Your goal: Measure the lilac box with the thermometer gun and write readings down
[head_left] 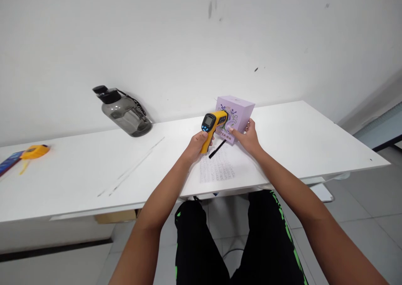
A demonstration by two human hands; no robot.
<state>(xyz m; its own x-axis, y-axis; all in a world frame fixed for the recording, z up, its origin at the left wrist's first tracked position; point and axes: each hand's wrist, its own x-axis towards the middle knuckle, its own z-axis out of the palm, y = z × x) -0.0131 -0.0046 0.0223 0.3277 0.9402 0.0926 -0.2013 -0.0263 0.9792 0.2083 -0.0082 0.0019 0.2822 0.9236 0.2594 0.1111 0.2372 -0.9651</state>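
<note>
My left hand (pixel 198 145) is wrapped round the handle of a yellow and black infrared thermometer (pixel 215 121), its small screen facing me and its thumb by the blue buttons. The thermometer's nose points at the front of a light purple tea box (pixel 241 113); whether they touch I cannot tell. Gripping that box by its right side is my right hand (pixel 249 137), thumb on the printed front and fingers round the edge. Below the box a black pen (pixel 217 149) lies across a handwritten sheet of paper (pixel 216 168) on the white table (pixel 282 142).
A grey see-through water bottle (pixel 127 114) with a black lid stands against the wall at the back left. Farther left lie a yellow tape measure (pixel 35 151) and a blue and red item (pixel 11 163). The table's front edge runs just above my knees.
</note>
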